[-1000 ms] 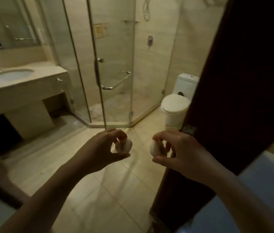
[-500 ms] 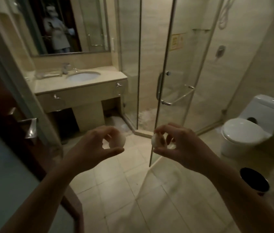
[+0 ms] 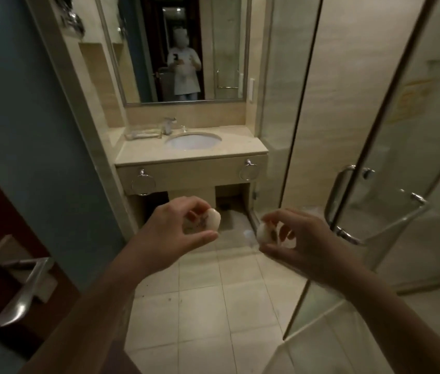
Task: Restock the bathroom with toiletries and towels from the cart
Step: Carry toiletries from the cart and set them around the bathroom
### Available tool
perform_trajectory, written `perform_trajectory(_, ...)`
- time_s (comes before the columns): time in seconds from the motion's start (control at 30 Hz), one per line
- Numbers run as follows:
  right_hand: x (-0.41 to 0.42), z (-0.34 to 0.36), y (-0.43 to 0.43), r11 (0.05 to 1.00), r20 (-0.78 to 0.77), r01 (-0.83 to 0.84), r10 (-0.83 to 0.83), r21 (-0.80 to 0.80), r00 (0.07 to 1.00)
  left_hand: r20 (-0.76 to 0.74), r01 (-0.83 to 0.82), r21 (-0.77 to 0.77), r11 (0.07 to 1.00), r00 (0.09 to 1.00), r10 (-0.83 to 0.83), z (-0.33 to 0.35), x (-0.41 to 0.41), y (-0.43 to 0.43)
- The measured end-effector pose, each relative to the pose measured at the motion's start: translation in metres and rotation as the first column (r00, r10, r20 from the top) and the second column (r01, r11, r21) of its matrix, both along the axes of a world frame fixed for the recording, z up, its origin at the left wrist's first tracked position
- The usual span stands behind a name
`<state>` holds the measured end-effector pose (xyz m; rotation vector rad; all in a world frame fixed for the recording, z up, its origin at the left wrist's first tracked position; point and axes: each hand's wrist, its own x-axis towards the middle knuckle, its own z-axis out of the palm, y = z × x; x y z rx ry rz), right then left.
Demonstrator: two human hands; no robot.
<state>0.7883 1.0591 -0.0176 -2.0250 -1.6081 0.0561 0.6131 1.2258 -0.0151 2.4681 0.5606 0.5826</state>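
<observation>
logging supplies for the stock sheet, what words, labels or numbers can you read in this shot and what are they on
No text here can be read.
Left packet, small and white, pinched in the left hand: dark print, too blurred to read.
Right packet, small and white, pinched in the right hand: dark marks, too blurred to read.
Yellowish sign on the shower wall behind the glass: too faint to read.

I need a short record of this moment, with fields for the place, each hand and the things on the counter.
place: bathroom, facing the vanity counter
left hand: pinches a small white round item
right hand: pinches a second white item
on counter: sink basin, faucet, tray left of the faucet
towel rings: two on the counter front, no towel
</observation>
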Motion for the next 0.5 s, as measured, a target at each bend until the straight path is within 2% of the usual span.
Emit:
perform_trajectory(0.13, 0.045, -0.003, 0.058, 0.998, 0.033, -0.06, 0.06, -0.004, 0.998, -0.009, -0.072, 0.008, 0.997, 0.997, 0.072, -0.008, 0.033, 0.041)
perform_trajectory(0.27, 0.079, -0.003, 0.114, 0.996, -0.008, -0.089, 0.088, -0.03, 0.996, -0.015, -0.127, 0.006, 0.992, 0.992, 0.127, -0.012, 0.056, 0.094)
perform_trajectory(0.5, 0.13, -0.004, 0.235, 0.997, -0.013, -0.08, 0.08, 0.006, 0.997, -0.037, -0.109, 0.0, 0.994, 0.993, 0.109, -0.005, 0.106, 0.221)
